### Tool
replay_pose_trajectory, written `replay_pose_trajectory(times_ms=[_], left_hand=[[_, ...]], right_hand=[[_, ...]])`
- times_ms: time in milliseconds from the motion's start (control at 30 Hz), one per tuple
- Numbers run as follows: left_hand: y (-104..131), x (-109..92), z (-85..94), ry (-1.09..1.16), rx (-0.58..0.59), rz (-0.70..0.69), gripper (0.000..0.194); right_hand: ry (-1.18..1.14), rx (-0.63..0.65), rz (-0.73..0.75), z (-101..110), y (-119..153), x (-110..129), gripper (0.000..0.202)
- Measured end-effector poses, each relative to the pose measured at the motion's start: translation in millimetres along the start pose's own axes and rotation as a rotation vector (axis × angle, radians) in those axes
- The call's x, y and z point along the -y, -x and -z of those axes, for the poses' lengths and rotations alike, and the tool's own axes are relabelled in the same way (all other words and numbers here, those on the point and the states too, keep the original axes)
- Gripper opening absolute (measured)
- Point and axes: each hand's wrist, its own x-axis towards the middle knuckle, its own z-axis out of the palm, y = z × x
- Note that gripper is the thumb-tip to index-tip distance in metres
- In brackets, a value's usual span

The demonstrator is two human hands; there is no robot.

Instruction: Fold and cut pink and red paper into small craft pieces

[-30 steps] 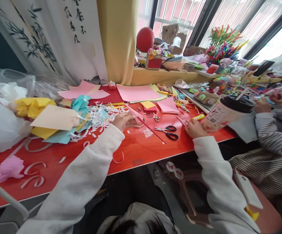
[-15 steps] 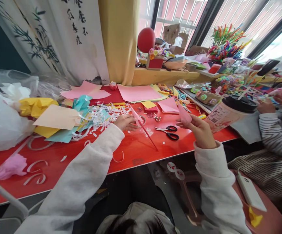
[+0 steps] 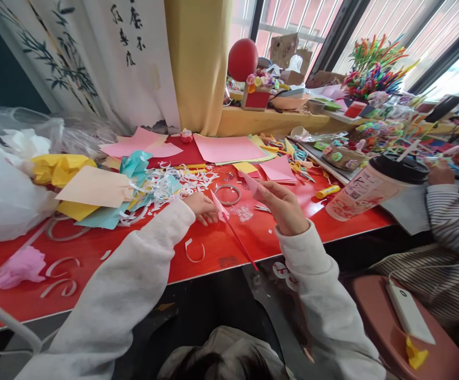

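My left hand (image 3: 202,208) is closed at the side of a folded pink paper piece (image 3: 220,207) fixed to the top of a thin red stick (image 3: 242,243). The stick slants down to the right, its lower end near the table's front edge. My right hand (image 3: 287,207) pinches a second folded pink paper piece (image 3: 253,188) between thumb and fingers, a little to the right of the first. Between the hands lies a roll of clear tape (image 3: 228,202). Scissors (image 3: 262,208) lie mostly hidden behind my right hand.
A lidded drink cup (image 3: 372,187) and a yellow tube (image 3: 327,192) are on the right. Shredded white paper (image 3: 174,182), coloured sheets and a white plastic bag (image 3: 7,195) cover the left. A person in a striped sleeve (image 3: 451,216) works at far right.
My right hand has moved left with its pink paper, closer to my left hand. It now covers most of the scissors. The stick's lower end has dropped toward the table edge.
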Motion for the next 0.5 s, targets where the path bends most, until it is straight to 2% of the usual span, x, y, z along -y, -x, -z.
replay_pose_trajectory(times_ms=[267, 333, 400, 500], left_hand=[[6, 0, 2.1, -0.199, 0.1, 0.124, 0.013], [5, 2, 2.4, -0.276, 0.095, 0.148, 0.016], [4, 4, 4.5, -0.355, 0.06, 0.119, 0.018], [6, 3, 9.1, -0.399, -0.023, 0.005, 0.019]], right_hand=[[-0.039, 0.007, -0.121, -4, -1, -3, 0.024], [-0.032, 0.013, -0.148, -6, -1, -6, 0.028], [-0.04, 0.008, -0.177, -8, 0, -8, 0.031], [-0.07, 0.012, -0.209, -10, 0, -11, 0.033]])
